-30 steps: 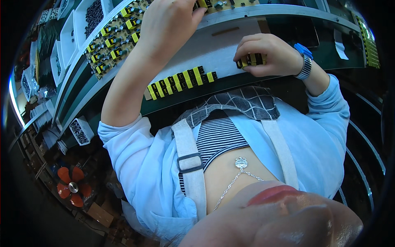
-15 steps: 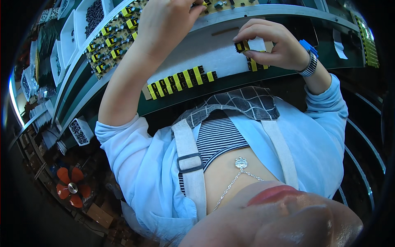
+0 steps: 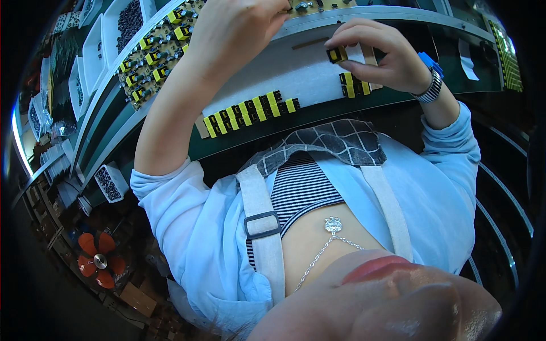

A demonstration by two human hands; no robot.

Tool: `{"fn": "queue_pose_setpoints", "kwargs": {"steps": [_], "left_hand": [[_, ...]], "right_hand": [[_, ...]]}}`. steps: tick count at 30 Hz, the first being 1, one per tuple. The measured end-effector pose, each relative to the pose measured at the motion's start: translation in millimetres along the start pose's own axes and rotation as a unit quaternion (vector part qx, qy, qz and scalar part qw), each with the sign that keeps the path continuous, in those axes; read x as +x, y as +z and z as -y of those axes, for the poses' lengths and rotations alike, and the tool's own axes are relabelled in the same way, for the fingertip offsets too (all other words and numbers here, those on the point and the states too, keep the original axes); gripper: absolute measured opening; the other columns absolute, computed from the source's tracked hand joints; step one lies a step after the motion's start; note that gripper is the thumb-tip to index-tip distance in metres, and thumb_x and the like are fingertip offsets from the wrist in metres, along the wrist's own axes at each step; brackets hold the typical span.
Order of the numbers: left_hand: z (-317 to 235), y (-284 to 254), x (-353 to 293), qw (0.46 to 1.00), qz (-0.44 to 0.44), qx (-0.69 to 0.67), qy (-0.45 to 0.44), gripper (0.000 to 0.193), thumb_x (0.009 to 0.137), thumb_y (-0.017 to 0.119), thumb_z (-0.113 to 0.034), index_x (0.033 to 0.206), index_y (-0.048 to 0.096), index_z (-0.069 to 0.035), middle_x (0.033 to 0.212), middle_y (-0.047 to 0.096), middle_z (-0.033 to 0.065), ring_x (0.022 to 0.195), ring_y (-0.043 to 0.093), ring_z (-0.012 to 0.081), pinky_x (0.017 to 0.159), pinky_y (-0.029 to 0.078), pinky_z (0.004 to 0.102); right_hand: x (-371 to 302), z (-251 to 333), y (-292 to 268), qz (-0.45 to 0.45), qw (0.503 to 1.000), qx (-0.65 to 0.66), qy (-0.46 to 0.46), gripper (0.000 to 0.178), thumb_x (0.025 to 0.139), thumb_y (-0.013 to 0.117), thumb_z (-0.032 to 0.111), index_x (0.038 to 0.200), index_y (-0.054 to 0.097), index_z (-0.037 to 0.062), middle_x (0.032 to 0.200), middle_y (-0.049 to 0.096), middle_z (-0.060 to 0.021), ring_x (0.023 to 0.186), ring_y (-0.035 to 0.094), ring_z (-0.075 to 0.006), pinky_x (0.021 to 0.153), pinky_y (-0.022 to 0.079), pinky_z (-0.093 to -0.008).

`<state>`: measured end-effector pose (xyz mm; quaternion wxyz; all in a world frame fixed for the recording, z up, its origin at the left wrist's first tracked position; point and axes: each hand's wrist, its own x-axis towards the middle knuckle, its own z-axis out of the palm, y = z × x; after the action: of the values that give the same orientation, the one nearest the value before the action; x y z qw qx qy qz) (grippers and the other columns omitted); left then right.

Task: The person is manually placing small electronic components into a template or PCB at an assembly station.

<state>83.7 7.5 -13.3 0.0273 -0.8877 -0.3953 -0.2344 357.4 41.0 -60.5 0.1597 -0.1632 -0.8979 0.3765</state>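
Upper frame, right of centre: we pinch a small, boxy yellow-and-black component in the right hand; slack fingertips could drop it. Left hand, top edge: we cannot tell its hold.

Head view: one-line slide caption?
Left hand at the circuit boards, right hand pinching a yellow-and-black component over a white pad.
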Motion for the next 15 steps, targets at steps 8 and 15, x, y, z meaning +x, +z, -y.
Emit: {"fn": "queue_pose_setpoints", "kwargs": {"steps": [8,15], "left_hand": [[25,64,-12,0.961,-0.235,-0.099,0.109,0.028,0.075,0.067,-0.005,0.102,0.071,-0.009,0.108,0.061,0.0073,0.102,0.055,0.0267,0.088,0.045,0.0386],[8,30,-17,0.974,-0.205,-0.015,0.092,0.032,0.075,0.066,-0.005,0.106,0.070,-0.011,0.107,0.060,0.0071,0.103,0.055,0.0271,0.088,0.044,0.0386]], "right_hand": [[23,21,-24,-0.161,0.983,-0.087,0.002,0.027,0.084,0.070,0.013,0.109,0.066,0.0045,0.104,0.066,-0.0123,0.093,0.065,-0.0266,0.080,0.055,-0.0343],[47,28,-35,-0.160,0.950,-0.266,0.035,0.030,0.079,0.072,0.013,0.107,0.066,0.0045,0.098,0.068,-0.0126,0.089,0.066,-0.0291,0.080,0.053,-0.0370]]}}
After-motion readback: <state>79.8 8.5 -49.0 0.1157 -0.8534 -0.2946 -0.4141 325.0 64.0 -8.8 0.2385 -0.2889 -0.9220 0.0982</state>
